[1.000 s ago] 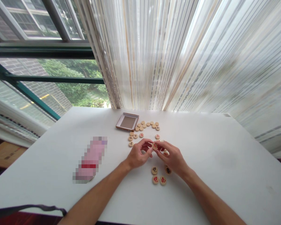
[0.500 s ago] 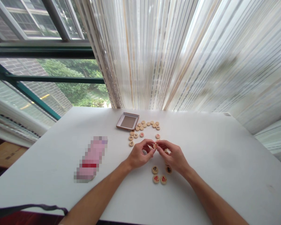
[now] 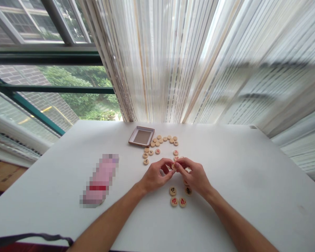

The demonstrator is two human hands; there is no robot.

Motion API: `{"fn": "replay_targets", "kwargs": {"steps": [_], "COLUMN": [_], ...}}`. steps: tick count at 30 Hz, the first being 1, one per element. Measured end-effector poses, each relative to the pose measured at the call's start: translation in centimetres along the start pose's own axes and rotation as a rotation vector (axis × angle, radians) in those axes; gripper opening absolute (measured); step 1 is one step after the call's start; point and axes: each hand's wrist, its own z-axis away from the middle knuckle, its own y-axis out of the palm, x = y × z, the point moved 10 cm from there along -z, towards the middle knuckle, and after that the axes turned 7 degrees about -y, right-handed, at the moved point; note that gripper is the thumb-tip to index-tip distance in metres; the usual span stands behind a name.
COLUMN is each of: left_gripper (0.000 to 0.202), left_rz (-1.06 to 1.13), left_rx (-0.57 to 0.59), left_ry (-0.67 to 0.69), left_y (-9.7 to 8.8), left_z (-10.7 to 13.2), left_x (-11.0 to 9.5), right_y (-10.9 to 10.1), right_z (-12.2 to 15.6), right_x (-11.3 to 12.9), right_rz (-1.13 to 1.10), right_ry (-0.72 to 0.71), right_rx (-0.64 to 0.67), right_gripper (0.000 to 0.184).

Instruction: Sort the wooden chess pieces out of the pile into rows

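Between the fingertips of both hands is a round wooden Chinese chess piece (image 3: 174, 167) with a red mark, partly covered by the fingers. My left hand (image 3: 157, 175) pinches it from the left, and my right hand (image 3: 195, 175) grips it from the right. Just below them lie a black-marked piece (image 3: 172, 190) and two red-marked pieces, one of them this red piece (image 3: 174, 201). Another black-marked piece (image 3: 188, 190) rests under my right wrist. Behind my hands a red piece (image 3: 175, 153) lies face up; further pieces are partly hidden by my right hand.
An open shallow box (image 3: 141, 136) sits at the back of the white table (image 3: 252, 196). Several blank-side-up pieces (image 3: 161, 141) lie to its right, with marked pieces (image 3: 146, 161) in front. A blurred pink object (image 3: 101, 178) is on the left. Curtains (image 3: 162, 70) hang behind.
Both hands stay together at the same spot. The held piece has tilted and sits slightly lower, its face less visible. The view has shifted a little.
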Motion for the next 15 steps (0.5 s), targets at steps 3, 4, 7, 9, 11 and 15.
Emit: {"fn": "replay_targets", "kwargs": {"steps": [3,4,7,9,11,15], "left_gripper": [0.028,0.028,0.03,0.031,0.033,0.034], "left_rz": [0.042,0.056,0.094,0.118,0.141,0.173], "left_rx": [-0.012,-0.013,-0.011,-0.011,-0.013,-0.015], "left_ry": [-0.008,-0.011,-0.036,-0.063,-0.085,-0.097], "left_y": [-0.2,-0.3,-0.3,-0.3,-0.3,-0.3], "left_z": [-0.1,-0.1,-0.3,-0.4,-0.4,-0.5], "left_x": [0.1,0.2,0.5,0.9,1.1,1.2], "right_y": [0.1,0.2,0.3,0.3,0.3,0.4], "right_z": [0.1,0.1,0.1,0.1,0.1,0.0], "right_x": [-0.2,-0.2,-0.2,0.0,0.2,0.7], "right_rz": [-0.009,-0.009,-0.007,-0.008,-0.009,-0.008], "right_ry": [0.0,0.001,0.001,-0.001,-0.01,-0.036], "right_rx": [0.003,0.003,0.005,0.011,0.021,0.046], "right_gripper": [0.02,0.021,0.021,0.022,0.023,0.023]}}
